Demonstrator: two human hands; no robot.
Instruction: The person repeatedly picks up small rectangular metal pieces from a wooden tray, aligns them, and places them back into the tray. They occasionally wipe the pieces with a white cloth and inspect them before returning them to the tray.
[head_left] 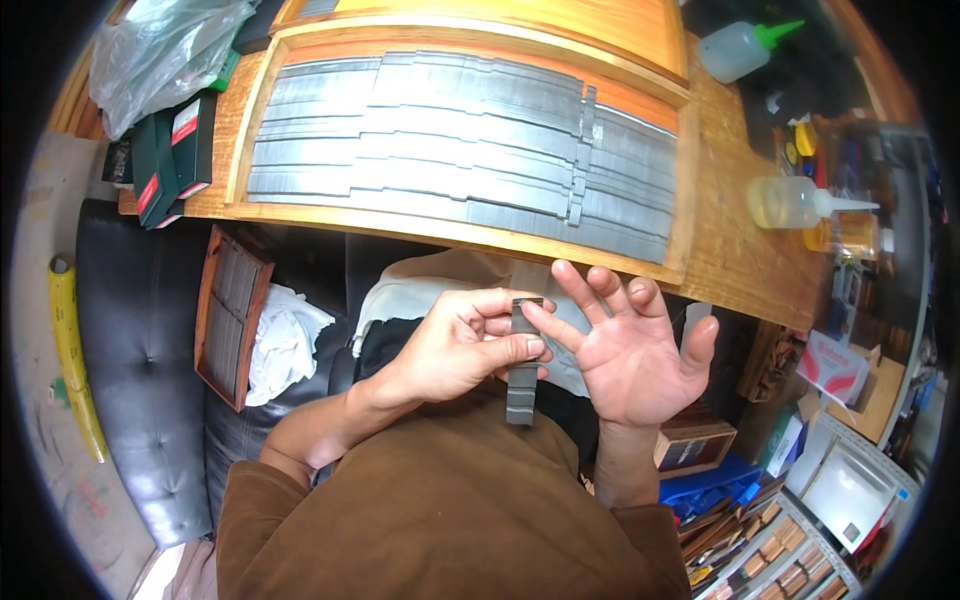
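Upright in front of my chest is a narrow dark grey metal strip [521,385] with stepped bands across its lower part. My left hand [450,345] pinches it between thumb and fingers, which hide its middle. My right hand [640,370] is palm up with its fingers spread. Its index fingertip reaches the strip's upper end and seems to touch it. Beyond both hands, a shallow wooden tray [686,185] on the table holds several rows of similar grey metal pieces [430,130].
Squeeze bottles [785,203] stand at the table's right. Dark boxes [190,145] and a clear plastic bag [160,50] lie at far left. A smaller wooden tray [207,330] and white cloth [283,345] rest on the black padded seat [140,330]. Shelving crowds the right.
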